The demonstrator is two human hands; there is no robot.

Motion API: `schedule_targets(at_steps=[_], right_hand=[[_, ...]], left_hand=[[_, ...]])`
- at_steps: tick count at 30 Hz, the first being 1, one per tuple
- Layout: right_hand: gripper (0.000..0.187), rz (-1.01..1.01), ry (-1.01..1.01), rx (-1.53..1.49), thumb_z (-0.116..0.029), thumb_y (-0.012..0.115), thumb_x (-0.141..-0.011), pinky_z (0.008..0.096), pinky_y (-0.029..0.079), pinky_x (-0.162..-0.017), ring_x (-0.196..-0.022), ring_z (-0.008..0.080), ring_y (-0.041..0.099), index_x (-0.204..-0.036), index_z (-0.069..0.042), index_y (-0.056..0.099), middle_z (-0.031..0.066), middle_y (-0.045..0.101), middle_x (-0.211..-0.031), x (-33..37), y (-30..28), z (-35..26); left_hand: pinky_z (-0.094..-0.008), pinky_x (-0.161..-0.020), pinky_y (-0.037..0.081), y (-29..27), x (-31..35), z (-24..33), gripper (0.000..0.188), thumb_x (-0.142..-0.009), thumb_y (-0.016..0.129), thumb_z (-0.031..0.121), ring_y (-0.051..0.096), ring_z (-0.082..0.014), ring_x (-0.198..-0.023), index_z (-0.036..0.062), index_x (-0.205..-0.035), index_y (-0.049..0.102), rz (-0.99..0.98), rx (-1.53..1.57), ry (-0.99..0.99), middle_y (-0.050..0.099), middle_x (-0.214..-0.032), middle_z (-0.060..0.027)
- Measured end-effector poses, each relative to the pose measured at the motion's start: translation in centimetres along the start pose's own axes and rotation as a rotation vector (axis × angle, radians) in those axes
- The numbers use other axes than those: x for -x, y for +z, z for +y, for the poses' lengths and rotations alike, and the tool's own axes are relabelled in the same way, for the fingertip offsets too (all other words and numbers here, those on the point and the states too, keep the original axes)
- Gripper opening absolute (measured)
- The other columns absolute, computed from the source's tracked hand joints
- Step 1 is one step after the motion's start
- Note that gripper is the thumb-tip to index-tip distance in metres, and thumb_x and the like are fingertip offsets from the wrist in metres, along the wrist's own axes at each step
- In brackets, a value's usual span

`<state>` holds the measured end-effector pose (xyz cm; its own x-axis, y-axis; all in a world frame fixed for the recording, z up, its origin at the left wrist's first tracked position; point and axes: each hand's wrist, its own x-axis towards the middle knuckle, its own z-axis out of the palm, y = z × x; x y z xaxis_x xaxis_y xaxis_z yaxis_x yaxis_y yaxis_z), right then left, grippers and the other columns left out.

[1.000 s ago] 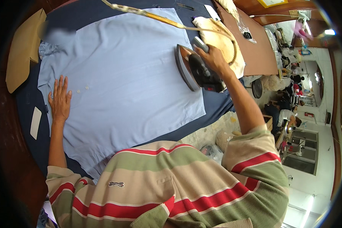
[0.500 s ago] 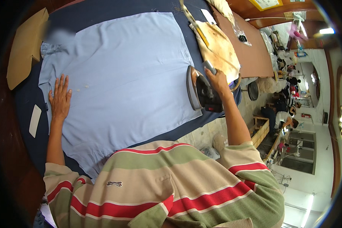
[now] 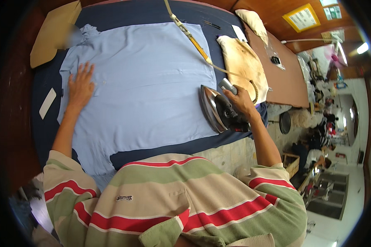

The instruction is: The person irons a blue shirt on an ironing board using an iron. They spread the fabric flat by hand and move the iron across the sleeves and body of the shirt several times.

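Our right hand (image 3: 240, 103) wraps closed around the handle of the electric iron (image 3: 218, 109), tipped on its side at the counter's (image 3: 160, 146) right edge. Our left hand (image 3: 80, 85) lies flat and open on the light blue shirt (image 3: 148, 86). The iron looks heavy and hot-soled, best held by its handle; the shirt is soft and limp.

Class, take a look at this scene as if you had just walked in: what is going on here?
A person is ironing a light blue shirt spread flat on a dark blue padded table. The left hand lies flat with fingers spread on the shirt's left part, holding it down. The right hand grips the handle of an iron, which is tipped on its side at the shirt's right edge, its shiny soleplate facing the shirt. A stained cream pad lies just beyond the iron.
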<state>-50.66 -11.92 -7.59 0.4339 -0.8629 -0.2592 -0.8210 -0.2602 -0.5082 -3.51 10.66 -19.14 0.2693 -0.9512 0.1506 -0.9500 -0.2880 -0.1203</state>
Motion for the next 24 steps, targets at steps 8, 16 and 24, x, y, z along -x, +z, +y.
schedule_targets(at_steps=[8,16,24], right_hand=[[0.06,-0.216,-0.508,0.369,-0.036,0.071,-0.073,0.0367,0.049,-0.078,-0.087,0.0321,0.065,-0.112,0.007,0.057,0.0236,0.065,-0.09,-11.2,-1.0,-8.0],[0.05,-0.294,-0.672,0.357,-0.041,0.066,-0.072,0.0368,0.049,-0.078,-0.087,0.0321,0.065,-0.1,0.0,0.064,0.021,0.066,-0.091,-19.5,1.5,-9.2],[0.049,-0.308,-0.766,0.364,-0.041,0.066,-0.069,0.038,0.049,-0.078,-0.086,0.0346,0.064,-0.098,-0.001,0.065,0.0217,0.066,-0.089,-20.8,0.9,-8.1]], left_hand=[[-0.0492,-0.1,0.032,-1.7,0.7,26.9,0.055,-0.084,0.054,0.026,0.037,-0.023,-0.129,0.011,-0.135,0.041,-0.02,0.544,0.525,0.041,-0.139,-0.0086],[-0.0515,-0.104,0.025,-3.0,1.7,42.3,0.059,-0.089,0.046,0.045,0.026,-0.0244,-0.135,0.0131,-0.137,0.039,-0.058,0.504,0.554,0.033,-0.145,-0.007],[-0.0494,-0.108,0.02,-3.2,4.1,45.2,0.063,-0.088,0.043,0.051,0.019,-0.0244,-0.138,0.0159,-0.14,0.035,-0.129,0.489,0.493,0.026,-0.149,-0.0076]])
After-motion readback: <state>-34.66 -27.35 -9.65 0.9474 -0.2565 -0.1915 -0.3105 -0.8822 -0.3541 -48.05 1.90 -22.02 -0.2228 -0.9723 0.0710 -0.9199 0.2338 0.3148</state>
